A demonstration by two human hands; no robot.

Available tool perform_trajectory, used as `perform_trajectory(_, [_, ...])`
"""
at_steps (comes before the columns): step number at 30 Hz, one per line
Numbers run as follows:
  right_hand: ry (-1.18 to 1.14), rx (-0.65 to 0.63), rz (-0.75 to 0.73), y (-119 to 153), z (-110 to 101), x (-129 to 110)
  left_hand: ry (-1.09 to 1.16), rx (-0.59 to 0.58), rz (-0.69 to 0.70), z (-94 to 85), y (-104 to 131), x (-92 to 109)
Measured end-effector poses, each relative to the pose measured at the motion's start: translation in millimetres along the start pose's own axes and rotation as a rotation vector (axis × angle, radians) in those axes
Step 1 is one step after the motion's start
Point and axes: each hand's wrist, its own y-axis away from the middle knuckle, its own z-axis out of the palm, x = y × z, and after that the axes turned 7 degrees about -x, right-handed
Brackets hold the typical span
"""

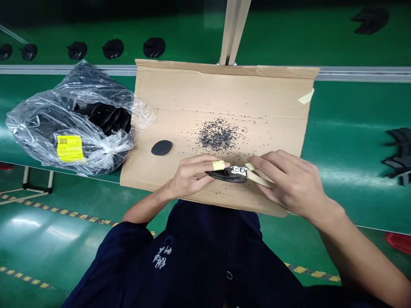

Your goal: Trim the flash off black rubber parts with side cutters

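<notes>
My left hand (195,173), yellow tape round one finger, pinches a black disc-shaped plastic part (229,176) by its left side. Closed round the pale handles of a pair of cutting pliers (257,175) is my right hand (285,182). The pliers' metal jaws meet the upper edge of the part near my left fingertips; exactly what lies between them is too small to tell. Just beyond my hands, a pile of tiny black plastic bits (218,134) is scattered on a cardboard sheet (167,90). A flat black oval piece (162,147) lies on the cardboard, left of the pile.
At the left stands a clear plastic bag (35,115) of black parts with a yellow label (69,148). Several black parts (154,47) sit in a row beyond the metal rail (362,74). More black parts (400,154) lie at the right. A post (234,32) rises behind the cardboard.
</notes>
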Motion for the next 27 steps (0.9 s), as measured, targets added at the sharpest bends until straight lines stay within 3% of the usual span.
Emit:
perform_trajectory(8, [0.17, -0.031, -0.026, -3.0, -2.3, -6.0, -0.024, -0.03, 0.048, 0.0, 3.7, 1.4])
perform_trajectory(14, [-0.316, -0.084, 0.063, 6.0, 15.0, -2.5, -0.075, -0.086, 0.066, -2.4, 3.4, 0.5])
perform_trajectory(20, [-0.164, -0.042, 0.14, 4.9, 19.6, 4.8, -0.377, -0.311, 0.068, -13.3, -8.4, 5.3])
perform_trajectory(24, [-0.066, -0.049, 0.22, 18.0, 22.9, 22.3, -0.511, -0.462, -0.021, -38.4, -40.8, -9.6])
perform_trajectory(27, [0.057, -0.046, 0.301, 37.3, 36.8, 31.3, -0.602, -0.441, -0.169, -77.1, -87.6, -40.8])
